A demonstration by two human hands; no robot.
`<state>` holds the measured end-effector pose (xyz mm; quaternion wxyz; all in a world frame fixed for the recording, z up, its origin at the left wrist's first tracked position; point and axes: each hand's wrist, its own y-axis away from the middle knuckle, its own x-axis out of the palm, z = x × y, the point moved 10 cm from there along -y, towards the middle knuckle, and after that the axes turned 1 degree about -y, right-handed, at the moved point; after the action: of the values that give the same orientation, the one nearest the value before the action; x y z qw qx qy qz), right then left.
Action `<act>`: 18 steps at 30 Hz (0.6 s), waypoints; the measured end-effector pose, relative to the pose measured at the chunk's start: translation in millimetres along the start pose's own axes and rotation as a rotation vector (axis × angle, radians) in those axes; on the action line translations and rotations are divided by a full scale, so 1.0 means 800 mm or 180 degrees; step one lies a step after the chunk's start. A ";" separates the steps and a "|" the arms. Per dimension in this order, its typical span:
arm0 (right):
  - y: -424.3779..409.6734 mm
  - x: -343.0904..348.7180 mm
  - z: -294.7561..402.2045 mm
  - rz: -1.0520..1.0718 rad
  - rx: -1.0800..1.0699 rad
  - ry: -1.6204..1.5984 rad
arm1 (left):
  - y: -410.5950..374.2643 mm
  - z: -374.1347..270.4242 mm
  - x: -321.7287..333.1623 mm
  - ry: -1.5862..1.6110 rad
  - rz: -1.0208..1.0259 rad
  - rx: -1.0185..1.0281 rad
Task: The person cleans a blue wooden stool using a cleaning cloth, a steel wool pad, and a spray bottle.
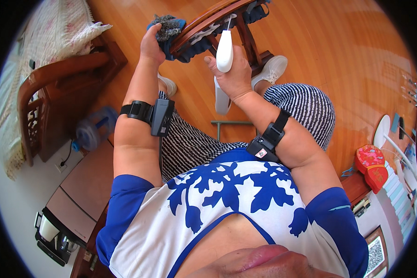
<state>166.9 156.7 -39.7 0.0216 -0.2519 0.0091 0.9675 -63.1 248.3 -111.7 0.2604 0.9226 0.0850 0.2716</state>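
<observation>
A round wooden stool or small table [208, 21] stands tilted before me, its legs showing on the right. Dark blue gathered fabric [191, 52] hangs along its rim, with white patches beside it. My left hand [153, 43] grips a fuzzy grey and blue cloth [168, 29] at the left end of that rim. Held in my right hand [238, 71] is a white handheld tool [224, 52] with a thin metal shaft, whose tip points at the underside. Its exact kind is unclear. A white part [222, 99] shows below this hand.
My shoes [272, 67] rest on the wooden floor [319, 41]. Carved wooden furniture [66, 80] with a quilted cover [55, 38] stands left, near a large water bottle [95, 128]. A green metal frame [229, 122] is under me. To the right are a red box [370, 160] and a white fan-like object [382, 130].
</observation>
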 end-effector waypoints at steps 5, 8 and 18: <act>0.001 -0.008 0.007 -0.0184 -0.0151 0.0100 | 0.007 -0.001 0.003 -0.0037 -0.0193 -0.0023; -0.004 -0.023 0.003 -0.0364 0.0148 -0.0433 | 0.002 -0.001 0.001 -0.0019 -0.0072 0.0016; -0.020 -0.040 -0.001 -0.0739 -0.0133 -0.0375 | 0.001 0.001 -0.010 -0.0011 -0.0290 0.0012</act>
<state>196.0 171.0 -24.8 0.1286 -0.1944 -0.0415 0.9716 -69.3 244.6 -115.6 0.2708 0.9187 0.1270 0.2578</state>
